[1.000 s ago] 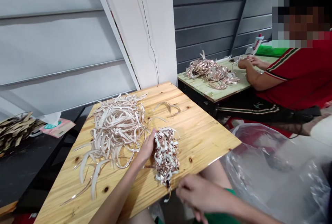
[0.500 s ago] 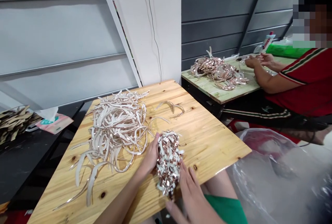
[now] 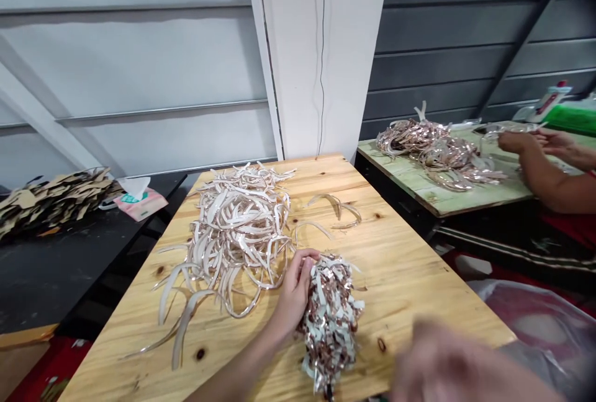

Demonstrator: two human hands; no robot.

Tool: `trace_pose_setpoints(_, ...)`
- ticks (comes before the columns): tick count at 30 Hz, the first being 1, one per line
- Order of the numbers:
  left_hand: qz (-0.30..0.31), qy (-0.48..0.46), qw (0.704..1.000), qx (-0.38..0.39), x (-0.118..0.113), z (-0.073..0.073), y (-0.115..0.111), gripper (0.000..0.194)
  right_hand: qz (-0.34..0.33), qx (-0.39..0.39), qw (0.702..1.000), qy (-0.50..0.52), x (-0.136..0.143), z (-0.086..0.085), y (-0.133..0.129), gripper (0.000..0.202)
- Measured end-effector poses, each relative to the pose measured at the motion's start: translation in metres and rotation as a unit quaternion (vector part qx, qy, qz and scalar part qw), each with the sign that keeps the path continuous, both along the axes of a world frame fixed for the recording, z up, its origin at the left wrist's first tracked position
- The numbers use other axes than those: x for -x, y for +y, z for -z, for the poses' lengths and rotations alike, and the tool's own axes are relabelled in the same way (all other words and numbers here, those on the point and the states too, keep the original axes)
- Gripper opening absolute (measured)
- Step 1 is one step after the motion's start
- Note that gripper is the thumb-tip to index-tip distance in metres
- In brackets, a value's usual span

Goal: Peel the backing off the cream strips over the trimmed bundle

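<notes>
A bushy bundle of shredded metallic rose-gold and white strips lies on the wooden table near its front edge. My left hand grips the bundle from its left side, fingers curled at its upper end. Off to the right, apart from the bundle, my right hand is smeared by motion, so its fingers cannot be made out. Beyond my left hand spreads a loose heap of long white and rose-gold strips. Some stray strips lie to the heap's right.
On the left, a black table bears brown scraps and a tissue pack. At the right, a co-worker's hands work over a green-topped table with more shiny strips. A clear plastic bag lies lower right.
My right hand has left the bundle's side and moved right. My left hand stays on the bundle. The view has swung left, so everything sits further right in the picture.
</notes>
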State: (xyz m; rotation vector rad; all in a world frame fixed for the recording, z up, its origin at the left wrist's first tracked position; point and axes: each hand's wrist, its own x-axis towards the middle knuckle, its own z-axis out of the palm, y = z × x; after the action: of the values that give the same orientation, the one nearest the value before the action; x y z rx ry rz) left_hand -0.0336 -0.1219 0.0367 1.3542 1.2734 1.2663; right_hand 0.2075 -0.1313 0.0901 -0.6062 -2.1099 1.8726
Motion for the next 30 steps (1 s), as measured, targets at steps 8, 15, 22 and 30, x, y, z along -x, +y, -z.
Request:
trace_pose_setpoints(8,-0.061,-0.092,0.993,0.028,0.01,0.013,0.013,0.032,0.37,-0.301,0.827,-0.299,0.081,0.031,0.139,0.025)
trace_pose_setpoints(15,0.035,-0.019,0.999,0.012,0.007,0.01,0.023,0.037,0.437,-0.283,0.834,-0.182,0.066,0.061,0.14,0.029)
trace_pose_setpoints(22,-0.007,0.024,0.999,0.041,-0.02,0.009,0.091,0.046,0.456,-0.074,0.885,0.059,0.055,0.056,0.147,0.041)
trace_pose_setpoints(30,-0.145,0.099,0.983,-0.048,-0.033,0.016,0.136,0.034,0.438,-0.098,0.893,-0.044,0.05,0.046,0.141,0.047)
